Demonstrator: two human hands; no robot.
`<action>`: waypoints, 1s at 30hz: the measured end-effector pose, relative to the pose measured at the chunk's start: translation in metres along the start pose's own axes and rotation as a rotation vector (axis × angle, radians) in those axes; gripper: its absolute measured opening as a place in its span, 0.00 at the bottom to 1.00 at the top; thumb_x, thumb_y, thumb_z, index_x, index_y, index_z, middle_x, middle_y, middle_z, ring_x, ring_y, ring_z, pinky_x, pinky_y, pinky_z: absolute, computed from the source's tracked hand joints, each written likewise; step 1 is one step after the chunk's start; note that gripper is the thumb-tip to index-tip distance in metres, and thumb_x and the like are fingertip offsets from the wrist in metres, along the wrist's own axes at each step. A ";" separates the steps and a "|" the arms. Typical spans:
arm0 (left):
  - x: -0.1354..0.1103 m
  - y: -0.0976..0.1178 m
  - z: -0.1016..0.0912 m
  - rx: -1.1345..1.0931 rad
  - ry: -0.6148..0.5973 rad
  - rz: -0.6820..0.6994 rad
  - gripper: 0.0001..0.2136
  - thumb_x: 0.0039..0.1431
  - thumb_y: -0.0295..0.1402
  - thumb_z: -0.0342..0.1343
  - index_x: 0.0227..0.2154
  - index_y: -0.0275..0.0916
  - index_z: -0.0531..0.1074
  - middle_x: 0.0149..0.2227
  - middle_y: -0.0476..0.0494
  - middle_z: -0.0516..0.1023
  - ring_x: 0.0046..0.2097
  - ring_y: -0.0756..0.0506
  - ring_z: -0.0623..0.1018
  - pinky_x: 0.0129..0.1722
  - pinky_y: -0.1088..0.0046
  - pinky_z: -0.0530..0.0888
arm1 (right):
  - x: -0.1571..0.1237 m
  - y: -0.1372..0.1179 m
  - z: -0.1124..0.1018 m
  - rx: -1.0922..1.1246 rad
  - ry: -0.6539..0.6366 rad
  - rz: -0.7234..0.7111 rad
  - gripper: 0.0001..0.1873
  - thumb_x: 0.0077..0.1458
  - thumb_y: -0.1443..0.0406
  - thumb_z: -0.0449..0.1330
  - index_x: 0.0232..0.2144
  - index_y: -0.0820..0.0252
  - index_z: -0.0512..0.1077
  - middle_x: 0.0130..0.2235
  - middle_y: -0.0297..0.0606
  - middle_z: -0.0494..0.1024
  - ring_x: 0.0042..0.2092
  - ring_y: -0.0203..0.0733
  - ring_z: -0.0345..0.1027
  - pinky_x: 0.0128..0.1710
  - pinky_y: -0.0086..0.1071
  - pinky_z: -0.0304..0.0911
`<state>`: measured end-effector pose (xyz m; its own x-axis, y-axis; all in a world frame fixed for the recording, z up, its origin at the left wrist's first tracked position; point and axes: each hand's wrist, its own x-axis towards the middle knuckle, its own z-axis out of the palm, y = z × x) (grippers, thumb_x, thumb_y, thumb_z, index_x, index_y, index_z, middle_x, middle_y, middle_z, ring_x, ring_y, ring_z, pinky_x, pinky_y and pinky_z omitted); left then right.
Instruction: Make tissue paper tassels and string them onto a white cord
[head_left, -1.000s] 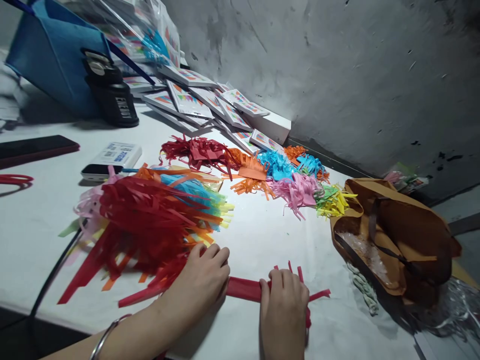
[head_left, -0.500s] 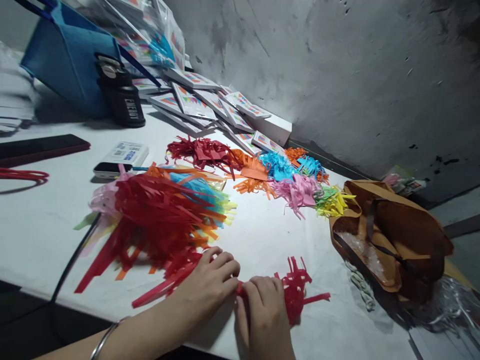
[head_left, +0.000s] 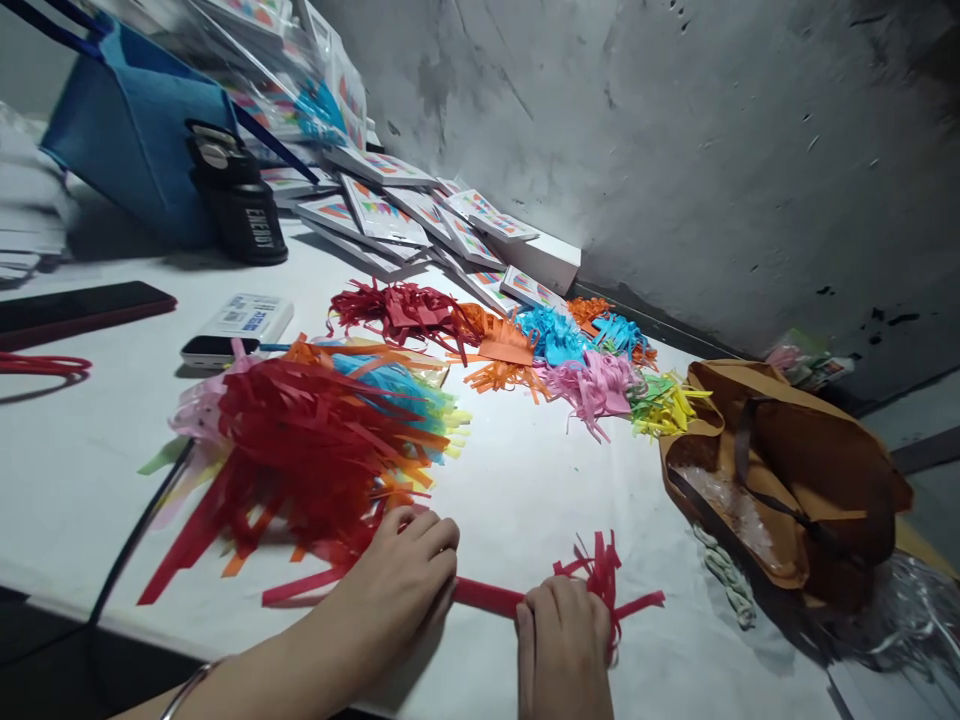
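A red fringed paper tassel (head_left: 487,596) lies along the front of the table, its middle a narrow flat band between my hands. My left hand (head_left: 412,565) is closed over the left part of the band, beside the red fringe. Closed over the band's right end is my right hand (head_left: 566,635), with loose red strips (head_left: 600,570) sticking out past its fingers. Both palms face down, hiding the fingertips. Just beyond my left hand spreads a pile of cut tissue paper (head_left: 300,450), mostly red, with orange, blue, yellow and pink underneath.
Finished-looking tassels in dark red (head_left: 405,310), orange (head_left: 506,345), blue (head_left: 555,335), pink (head_left: 592,385) and yellow-green (head_left: 667,402) form a row. Behind are flat printed packs (head_left: 386,210), a black bottle (head_left: 244,205) and a blue bag (head_left: 135,130). A brown bag (head_left: 810,480) stands right; a black cable (head_left: 139,530) crosses the left edge.
My hands have moved apart, the right one sliding rightward toward the fringe. A longer stretch of red band now shows between them. The view has shifted slightly.
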<state>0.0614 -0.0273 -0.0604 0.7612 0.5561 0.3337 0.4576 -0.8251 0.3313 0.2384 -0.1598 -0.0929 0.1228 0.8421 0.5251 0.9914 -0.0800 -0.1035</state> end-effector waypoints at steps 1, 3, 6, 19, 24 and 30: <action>0.003 0.003 -0.002 0.032 -0.043 -0.041 0.08 0.60 0.24 0.57 0.26 0.39 0.74 0.32 0.47 0.76 0.36 0.42 0.71 0.44 0.59 0.60 | 0.002 0.000 -0.001 -0.034 -0.032 0.022 0.10 0.65 0.71 0.49 0.33 0.54 0.65 0.34 0.39 0.72 0.39 0.50 0.64 0.47 0.48 0.53; 0.008 0.007 -0.004 0.082 -0.090 -0.097 0.07 0.57 0.23 0.58 0.25 0.39 0.75 0.33 0.46 0.76 0.38 0.41 0.72 0.44 0.58 0.61 | 0.006 -0.002 -0.001 -0.080 -0.068 0.062 0.10 0.65 0.70 0.50 0.32 0.54 0.64 0.35 0.39 0.72 0.39 0.51 0.64 0.46 0.49 0.52; 0.010 0.005 -0.003 0.100 -0.098 -0.083 0.07 0.57 0.22 0.59 0.28 0.39 0.75 0.35 0.46 0.77 0.38 0.41 0.73 0.45 0.58 0.61 | 0.009 -0.004 -0.001 -0.093 -0.104 0.111 0.10 0.66 0.68 0.51 0.31 0.53 0.64 0.34 0.38 0.72 0.38 0.52 0.64 0.44 0.48 0.51; 0.008 -0.008 0.005 -0.004 0.052 0.272 0.10 0.58 0.25 0.64 0.24 0.41 0.72 0.29 0.54 0.77 0.36 0.45 0.71 0.48 0.60 0.58 | 0.028 -0.027 -0.005 0.200 0.035 -0.144 0.08 0.65 0.71 0.52 0.38 0.57 0.70 0.35 0.37 0.72 0.37 0.45 0.63 0.48 0.44 0.54; 0.005 -0.006 -0.002 -0.092 -0.004 0.173 0.06 0.56 0.23 0.62 0.29 0.42 0.74 0.35 0.52 0.79 0.39 0.45 0.73 0.45 0.62 0.60 | 0.028 -0.035 0.005 0.241 0.028 -0.195 0.11 0.63 0.74 0.51 0.33 0.58 0.68 0.31 0.35 0.70 0.34 0.42 0.62 0.42 0.40 0.55; 0.000 -0.005 0.001 -0.022 0.001 0.169 0.09 0.58 0.23 0.63 0.26 0.40 0.72 0.34 0.52 0.77 0.37 0.46 0.72 0.43 0.62 0.61 | 0.019 -0.029 0.003 0.239 0.058 -0.145 0.14 0.66 0.72 0.47 0.31 0.57 0.67 0.30 0.35 0.70 0.34 0.43 0.63 0.47 0.43 0.56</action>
<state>0.0598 -0.0230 -0.0631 0.8259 0.4096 0.3875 0.3128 -0.9046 0.2896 0.2123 -0.1402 -0.0826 -0.0107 0.8034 0.5954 0.9608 0.1733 -0.2165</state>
